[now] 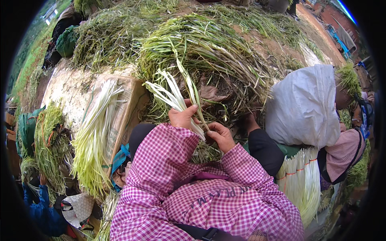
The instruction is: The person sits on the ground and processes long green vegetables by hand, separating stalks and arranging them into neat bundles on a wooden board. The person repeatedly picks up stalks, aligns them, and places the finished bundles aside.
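My left hand [183,117] is closed around a small bunch of white, peeled leafy stalks [169,92], their cut tips fanning up and left. A longer green stalk [190,82] rises between its thumb and the bunch. My right hand [221,137] pinches the lower end of that green stalk with thumb and forefinger, close to the left hand. Just beyond both hands lies a large heap of unpeeled green stalks [196,39], with soil and dry roots at its near side. A pile of cleaned white stalks [96,132] rests on a flat carton-like block [128,96] at the left.
A full white sack [303,105] stands at the right, above bundles of white stalks tied with red bands [298,183]. Green tied bundles [49,144] lie at far left, near a person in blue sleeves [45,208]. Another person in checked clothing [345,150] sits at far right.
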The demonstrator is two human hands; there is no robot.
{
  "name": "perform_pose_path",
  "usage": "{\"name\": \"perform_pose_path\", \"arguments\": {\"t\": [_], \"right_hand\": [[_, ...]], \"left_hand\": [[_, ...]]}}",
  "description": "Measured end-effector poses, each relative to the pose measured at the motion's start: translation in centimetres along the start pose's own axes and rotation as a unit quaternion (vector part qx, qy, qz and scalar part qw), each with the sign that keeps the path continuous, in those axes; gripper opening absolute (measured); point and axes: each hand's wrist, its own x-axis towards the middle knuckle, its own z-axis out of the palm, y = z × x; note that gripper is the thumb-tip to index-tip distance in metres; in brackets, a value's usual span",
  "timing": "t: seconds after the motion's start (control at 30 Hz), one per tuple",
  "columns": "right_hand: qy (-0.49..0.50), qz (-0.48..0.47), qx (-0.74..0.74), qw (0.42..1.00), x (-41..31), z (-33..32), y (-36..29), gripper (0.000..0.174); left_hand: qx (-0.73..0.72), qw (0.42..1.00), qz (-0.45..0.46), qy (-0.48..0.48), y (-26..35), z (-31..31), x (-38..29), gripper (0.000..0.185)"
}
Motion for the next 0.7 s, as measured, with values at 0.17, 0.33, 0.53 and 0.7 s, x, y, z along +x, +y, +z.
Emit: {"name": "perform_pose_path", "arguments": {"t": [0.17, 0.33, 0.53, 0.7], "right_hand": [[0.061, -0.075, 0.071, 0.993, 2.1, 2.1, -1.8, 0.013], [0.149, -0.085, 0.168, 0.971, 2.6, 2.2, -1.2, 0.006], [0.257, 0.057, -0.301, 0.917, 1.4, -4.1, 3.1, 0.017], [0.110, 0.166, -0.642, 0.740, 0.8, -5.1, 3.8, 0.025]], "left_hand": [[0.073, 0.996, -0.013, -0.043, -0.7, 0.2, -0.5, 0.021], [-0.012, 0.998, 0.059, -0.015, -0.6, 0.0, -1.2, 0.023], [0.002, 0.996, 0.085, 0.024, 0.0, -0.2, -1.0, 0.020], [-0.003, 0.996, 0.090, -0.003, 0.3, -0.4, -1.0, 0.020]]}}
